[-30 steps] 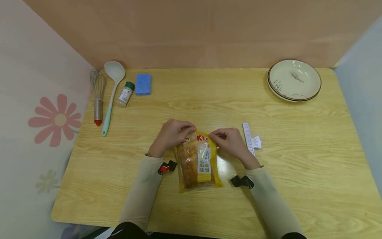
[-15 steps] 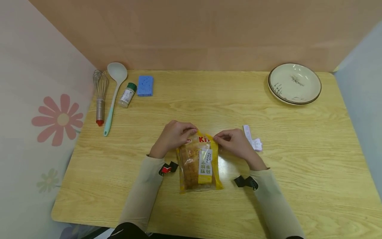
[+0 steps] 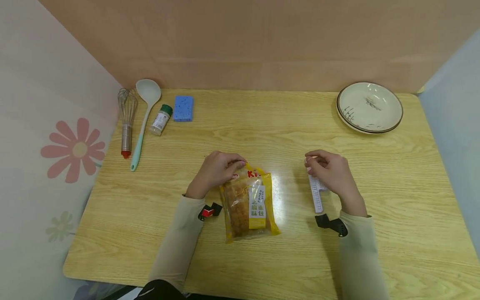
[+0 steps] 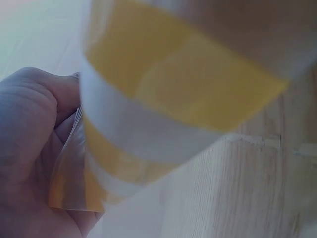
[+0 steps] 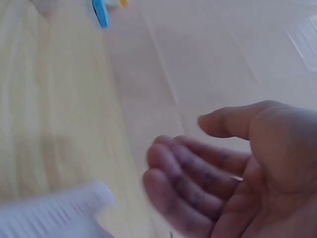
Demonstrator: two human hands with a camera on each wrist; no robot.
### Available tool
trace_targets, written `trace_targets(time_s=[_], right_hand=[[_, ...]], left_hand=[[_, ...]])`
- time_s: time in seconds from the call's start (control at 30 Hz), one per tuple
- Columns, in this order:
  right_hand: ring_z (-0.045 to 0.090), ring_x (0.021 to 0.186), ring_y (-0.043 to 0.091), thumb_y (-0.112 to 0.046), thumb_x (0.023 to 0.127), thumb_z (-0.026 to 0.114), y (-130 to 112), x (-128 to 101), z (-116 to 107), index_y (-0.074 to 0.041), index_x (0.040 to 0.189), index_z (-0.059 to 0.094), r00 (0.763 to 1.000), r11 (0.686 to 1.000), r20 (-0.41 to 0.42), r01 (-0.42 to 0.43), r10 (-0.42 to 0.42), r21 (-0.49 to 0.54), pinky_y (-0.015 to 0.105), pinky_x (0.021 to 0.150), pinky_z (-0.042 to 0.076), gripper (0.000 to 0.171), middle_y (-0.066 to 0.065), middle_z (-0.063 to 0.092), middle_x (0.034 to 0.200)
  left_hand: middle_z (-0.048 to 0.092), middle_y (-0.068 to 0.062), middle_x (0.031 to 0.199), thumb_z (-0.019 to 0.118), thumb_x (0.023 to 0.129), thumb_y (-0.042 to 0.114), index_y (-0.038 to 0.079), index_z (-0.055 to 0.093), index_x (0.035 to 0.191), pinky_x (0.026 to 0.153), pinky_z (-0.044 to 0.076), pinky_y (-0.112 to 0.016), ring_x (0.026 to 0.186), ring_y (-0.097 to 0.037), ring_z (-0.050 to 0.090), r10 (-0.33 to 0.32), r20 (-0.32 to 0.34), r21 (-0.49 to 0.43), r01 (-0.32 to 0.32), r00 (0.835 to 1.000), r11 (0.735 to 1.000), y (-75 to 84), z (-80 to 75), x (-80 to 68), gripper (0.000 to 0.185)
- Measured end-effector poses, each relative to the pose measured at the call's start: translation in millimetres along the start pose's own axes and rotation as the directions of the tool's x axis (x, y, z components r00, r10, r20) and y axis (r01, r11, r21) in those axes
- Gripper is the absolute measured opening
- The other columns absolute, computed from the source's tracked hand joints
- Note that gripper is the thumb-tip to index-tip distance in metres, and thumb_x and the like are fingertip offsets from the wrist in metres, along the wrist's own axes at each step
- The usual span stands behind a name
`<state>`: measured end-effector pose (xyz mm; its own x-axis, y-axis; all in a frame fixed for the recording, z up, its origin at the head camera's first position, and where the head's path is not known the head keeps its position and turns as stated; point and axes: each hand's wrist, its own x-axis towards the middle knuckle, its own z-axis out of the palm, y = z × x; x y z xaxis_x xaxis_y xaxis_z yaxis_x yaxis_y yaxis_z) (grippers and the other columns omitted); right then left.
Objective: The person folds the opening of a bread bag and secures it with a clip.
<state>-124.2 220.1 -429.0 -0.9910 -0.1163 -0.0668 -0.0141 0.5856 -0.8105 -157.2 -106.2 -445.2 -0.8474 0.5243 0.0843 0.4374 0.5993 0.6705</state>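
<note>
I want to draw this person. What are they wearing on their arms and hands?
Both arms wear long, plain beige sleeves, left sleeve and right sleeve, reaching the wrists. The left hand and right hand are bare, with no gloves. A small black gadget sits at the right wrist, and a black-and-red one at the left wrist.

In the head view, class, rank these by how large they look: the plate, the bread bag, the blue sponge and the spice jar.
1. Plate and bread bag: too close to rank.
2. Blue sponge.
3. Spice jar, slightly smaller than the sponge.
</note>
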Motion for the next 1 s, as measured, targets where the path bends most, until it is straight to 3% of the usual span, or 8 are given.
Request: trace_targets(time_s=[0.13,0.33,0.57,0.83,1.0], right_hand=[[0.073,0.073,0.017,-0.018,0.107,0.052,4,-3,-16,0.009,0.127,0.066,0.997,0.990,0.032,-0.068,0.073,-0.121,0.018,0.061,0.052,0.036,0.026,0.074,0.105],[0.072,0.078,0.024,-0.028,0.108,0.053,9,-4,-32,0.008,0.130,0.063,0.972,0.956,0.134,-0.158,0.196,-0.249,0.029,0.064,0.052,0.044,0.027,0.073,0.109],[0.066,0.100,0.042,-0.031,0.106,0.057,17,-3,-37,0.007,0.122,0.068,0.937,0.909,0.236,-0.150,0.257,-0.390,0.048,0.077,0.053,0.043,0.028,0.071,0.111],[0.064,0.085,0.029,-0.028,0.102,0.064,22,-3,-36,0.005,0.109,0.074,0.929,0.897,0.253,-0.148,0.271,-0.417,0.034,0.067,0.047,0.035,0.019,0.073,0.100],[0.066,0.089,0.031,-0.026,0.100,0.066,25,-3,-36,0.006,0.110,0.073,0.918,0.891,0.276,-0.147,0.284,-0.430,0.040,0.073,0.050,0.035,0.020,0.073,0.103]], left_hand=[[0.078,-0.004,0.089,0.066,0.103,0.020,0.009,0.082,0.106,0.060,0.044,-0.029,0.052,-0.006,0.047,-0.007,0.002,0.001,0.007,1.000,1.000,-0.4,-1.2,-0.5,0.019],[0.078,-0.004,0.088,0.066,0.103,0.020,0.008,0.081,0.108,0.059,0.042,-0.029,0.050,-0.006,0.043,-0.019,0.011,0.000,0.019,1.000,1.000,-1.3,-3.4,-1.6,0.020],[0.075,-0.003,0.080,0.066,0.103,0.019,0.007,0.081,0.108,0.055,0.037,-0.027,0.048,-0.006,0.039,-0.028,0.021,-0.010,0.029,0.999,1.000,-1.8,-3.7,-2.7,0.020],[0.070,0.000,0.071,0.067,0.103,0.018,0.006,0.081,0.108,0.054,0.036,-0.027,0.047,-0.006,0.037,0.004,0.013,-0.011,-0.004,1.000,1.000,-1.1,-2.8,-1.9,0.019],[0.069,0.001,0.070,0.066,0.103,0.018,0.007,0.081,0.108,0.054,0.036,-0.026,0.047,-0.005,0.037,-0.003,0.018,-0.017,0.003,1.000,1.000,-0.8,-2.8,-0.7,0.019]])
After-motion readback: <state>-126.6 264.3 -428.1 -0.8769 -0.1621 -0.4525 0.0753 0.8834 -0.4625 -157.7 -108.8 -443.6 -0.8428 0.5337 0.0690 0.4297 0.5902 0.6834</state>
